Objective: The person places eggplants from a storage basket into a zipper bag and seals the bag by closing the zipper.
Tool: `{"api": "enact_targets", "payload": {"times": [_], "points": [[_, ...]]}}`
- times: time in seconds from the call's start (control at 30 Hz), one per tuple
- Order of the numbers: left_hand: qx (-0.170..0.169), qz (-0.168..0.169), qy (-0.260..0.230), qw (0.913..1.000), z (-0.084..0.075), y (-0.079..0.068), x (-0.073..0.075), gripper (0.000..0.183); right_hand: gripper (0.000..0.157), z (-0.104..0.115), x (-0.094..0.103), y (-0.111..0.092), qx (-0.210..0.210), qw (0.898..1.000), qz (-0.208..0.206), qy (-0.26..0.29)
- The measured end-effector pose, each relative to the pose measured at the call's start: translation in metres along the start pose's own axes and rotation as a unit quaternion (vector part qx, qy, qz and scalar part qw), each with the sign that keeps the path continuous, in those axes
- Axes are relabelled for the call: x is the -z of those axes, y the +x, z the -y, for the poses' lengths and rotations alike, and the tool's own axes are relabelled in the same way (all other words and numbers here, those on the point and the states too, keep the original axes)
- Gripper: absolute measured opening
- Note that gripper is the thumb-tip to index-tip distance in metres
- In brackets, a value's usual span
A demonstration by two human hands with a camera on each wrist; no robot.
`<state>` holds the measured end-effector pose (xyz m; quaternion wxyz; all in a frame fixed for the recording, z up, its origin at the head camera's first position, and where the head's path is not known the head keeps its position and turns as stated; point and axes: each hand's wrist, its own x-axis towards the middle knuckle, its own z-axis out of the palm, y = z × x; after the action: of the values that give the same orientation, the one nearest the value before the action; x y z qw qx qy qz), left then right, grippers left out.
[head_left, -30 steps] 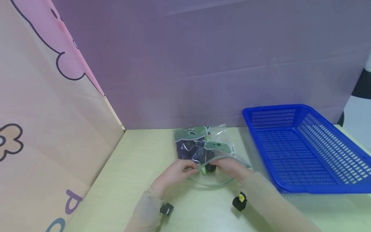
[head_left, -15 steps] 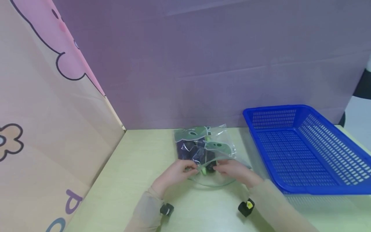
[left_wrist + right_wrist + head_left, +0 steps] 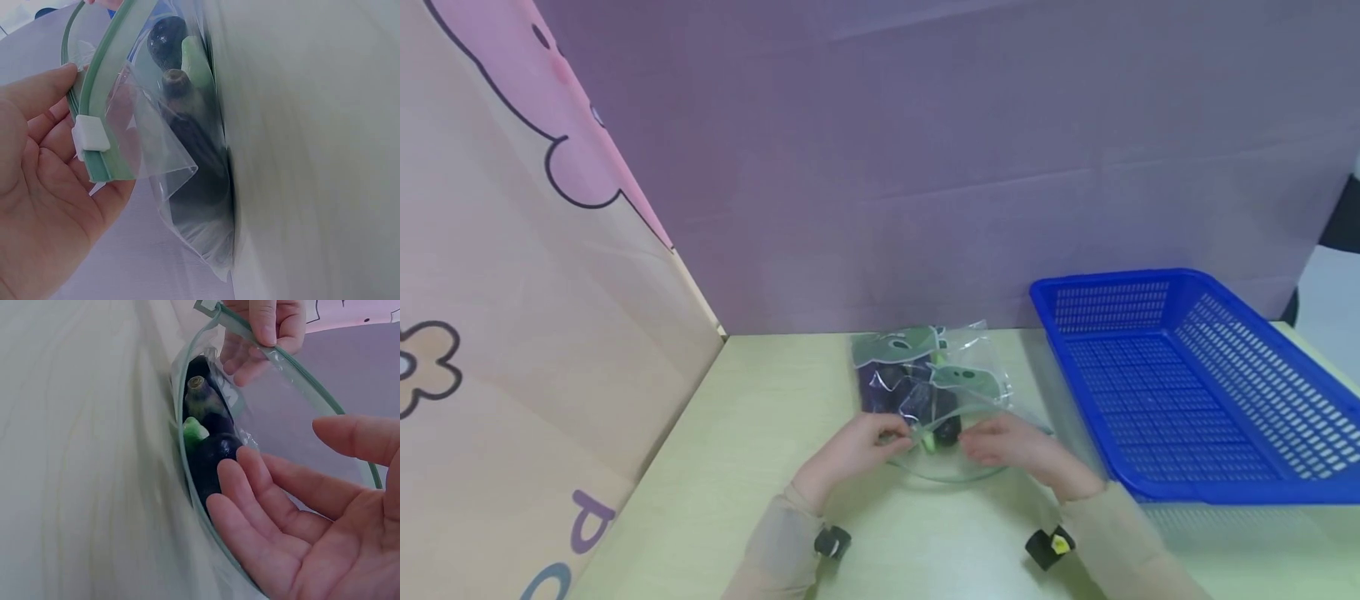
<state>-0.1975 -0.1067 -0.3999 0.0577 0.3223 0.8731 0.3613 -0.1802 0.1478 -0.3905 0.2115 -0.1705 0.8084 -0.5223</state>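
Observation:
A clear zip bag (image 3: 972, 343) with green printed shapes lies on the table, its mouth facing me. Several dark eggplants (image 3: 214, 453) are inside, beside a pale green piece (image 3: 194, 429) whose kind I cannot tell. My left hand (image 3: 856, 450) pinches the bag's green zip edge, close to a white slider (image 3: 92, 134) in the left wrist view, and lifts the upper side. At the right of the mouth is my right hand (image 3: 1024, 450), its fingers loosely extended and holding nothing. In the right wrist view its fingertips are close to the nearest eggplant; whether they touch it I cannot tell.
A blue plastic basket (image 3: 1086, 417) with slotted walls stands at the right, nothing visible in it. A purple backdrop (image 3: 880, 167) rises behind the table (image 3: 775, 392), and a printed panel (image 3: 550, 333) borders the left side.
My right hand has drawn back out of the bag's mouth, moving right and slightly toward me, away from the eggplants. My left hand and the bag have hardly moved.

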Motion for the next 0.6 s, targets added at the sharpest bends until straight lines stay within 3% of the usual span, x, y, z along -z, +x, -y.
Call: {"api": "enact_targets", "payload": {"times": [0.4,0.6], "points": [[0.011,0.005,-0.001,0.9999,0.001,-0.002,-0.002,0.012,0.045,0.009,0.001,-0.011,0.016,0.999,-0.01,-0.04],[0.015,0.005,-0.003,0.9999,0.0,-0.001,0.0,0.012,0.035,0.025,0.005,-0.016,0.033,0.992,-0.097,-0.068]]}}
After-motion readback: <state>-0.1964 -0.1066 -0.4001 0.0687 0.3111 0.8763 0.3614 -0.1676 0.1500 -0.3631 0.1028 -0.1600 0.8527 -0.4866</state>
